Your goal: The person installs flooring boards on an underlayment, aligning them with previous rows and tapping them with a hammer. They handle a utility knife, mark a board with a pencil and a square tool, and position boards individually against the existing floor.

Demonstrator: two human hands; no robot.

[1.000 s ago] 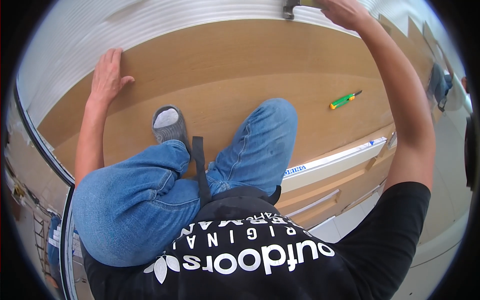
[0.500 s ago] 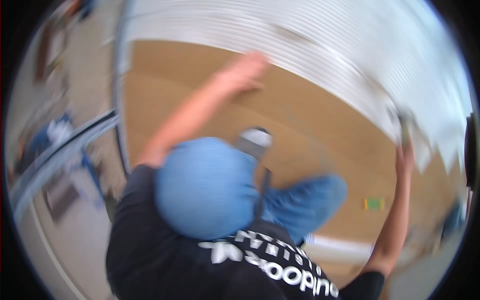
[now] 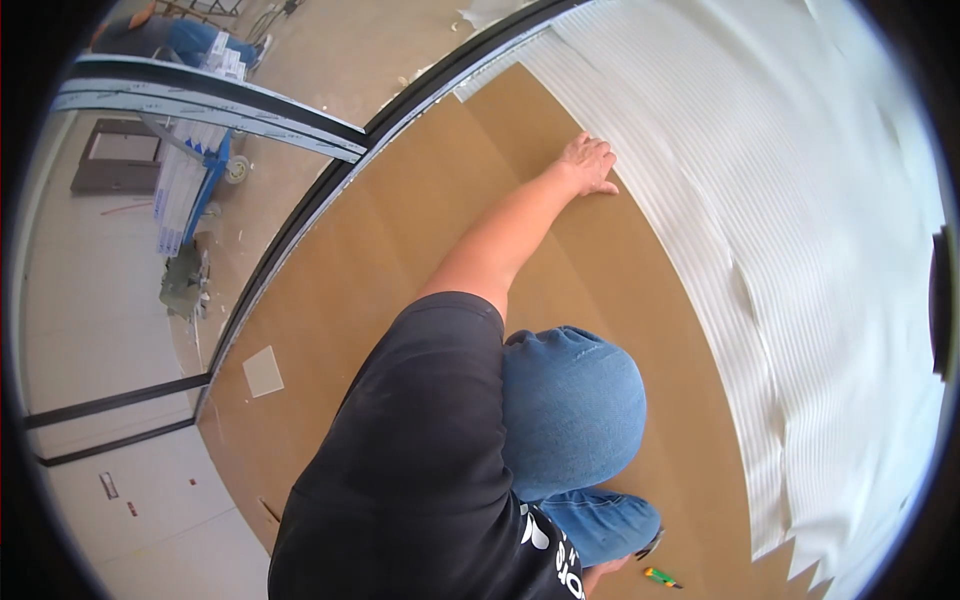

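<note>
My left hand (image 3: pixel 588 166) rests on the brown wood-look flooring (image 3: pixel 440 220), its fingers apart at the edge beside the white ribbed underlay (image 3: pixel 690 200). Nothing shows in it. Low in the view, my right hand (image 3: pixel 612 566) is partly hidden behind my bent leg in jeans. Its fingers are closed round what looks like a hammer (image 3: pixel 651 544), of which only a dark head end shows. Just right of that hand, a green and yellow utility knife (image 3: pixel 663 577) lies on the flooring.
A dark-framed glass partition (image 3: pixel 300 200) borders the flooring on the left. A pale square piece (image 3: pixel 264 371) lies on the boards. Beyond the frame stand a blue trolley (image 3: pixel 207 185) with long white packs and a person in jeans (image 3: pixel 190 40). The underlay's near edge is jagged.
My view has turned and shifted left along the partition. My left hand has come down onto the flooring's edge. My right hand, earlier stretched out to the right with the tool, is now low beside my leg.
</note>
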